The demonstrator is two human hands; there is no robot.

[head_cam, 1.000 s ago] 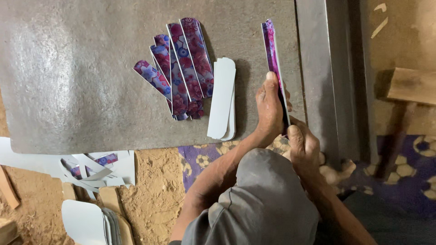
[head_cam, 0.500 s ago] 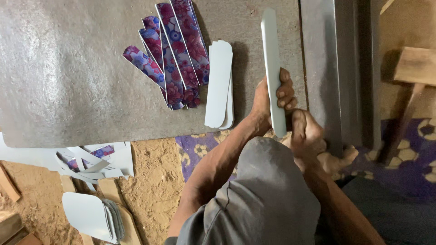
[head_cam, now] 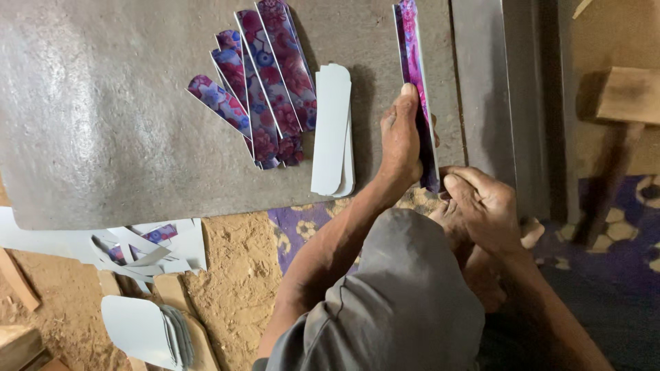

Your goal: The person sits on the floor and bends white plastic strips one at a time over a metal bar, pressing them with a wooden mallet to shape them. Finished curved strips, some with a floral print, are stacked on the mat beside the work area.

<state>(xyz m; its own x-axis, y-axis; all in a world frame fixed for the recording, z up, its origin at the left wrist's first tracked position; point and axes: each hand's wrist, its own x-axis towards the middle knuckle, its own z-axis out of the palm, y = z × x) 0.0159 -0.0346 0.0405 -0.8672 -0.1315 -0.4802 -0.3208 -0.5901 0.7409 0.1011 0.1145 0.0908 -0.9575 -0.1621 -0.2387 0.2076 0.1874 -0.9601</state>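
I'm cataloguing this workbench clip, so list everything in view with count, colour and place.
Floral strip in hand: one, purple and pink, held on edge at the mat's right side.
Fanned floral strips: about five, purple and pink, mat's upper middle.
White strips: a small stack, count unclear, right of the fan.
Mat: one, grey, covering the work surface.
Metal bar: one, grey, right of the mat.
Wooden block: one, brown, far right.
Offcuts: several, white and floral, lower left.
Rounded white pieces: a stack, bottom left.
Left hand: pressing the held strip.
Right hand: at the strip's near end.
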